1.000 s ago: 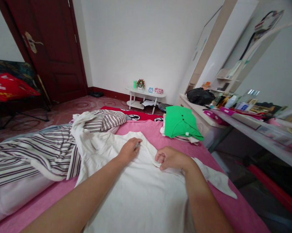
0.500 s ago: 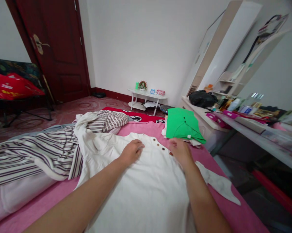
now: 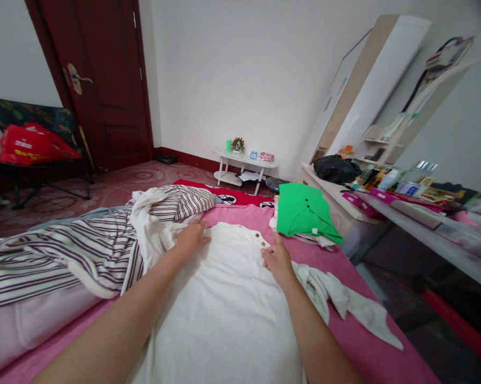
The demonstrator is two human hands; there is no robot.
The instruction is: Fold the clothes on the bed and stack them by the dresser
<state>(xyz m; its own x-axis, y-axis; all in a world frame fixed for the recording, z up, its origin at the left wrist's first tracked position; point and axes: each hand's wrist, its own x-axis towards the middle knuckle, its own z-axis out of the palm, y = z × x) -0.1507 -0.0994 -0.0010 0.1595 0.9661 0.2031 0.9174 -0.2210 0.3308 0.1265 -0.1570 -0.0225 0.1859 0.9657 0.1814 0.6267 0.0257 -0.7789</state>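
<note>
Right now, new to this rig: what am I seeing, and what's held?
No machine here: a person's two bare hands, seen by one camera worn on the head, looking forward and down. The left hand is at the upper left of a white top; the right hand is by its buttons. Whether either grip is closed on cloth isn't clear. The top lies on a pink cover, with striped clothing to its left and a folded green garment beyond, to the right.

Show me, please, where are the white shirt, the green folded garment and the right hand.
White shirt (image 3: pixel 228 304): head view, middle of its body.
Green folded garment (image 3: pixel 301 214): head view, its upper face, near the dark buttons.
Right hand (image 3: pixel 279 260): head view, back of the hand.
</note>
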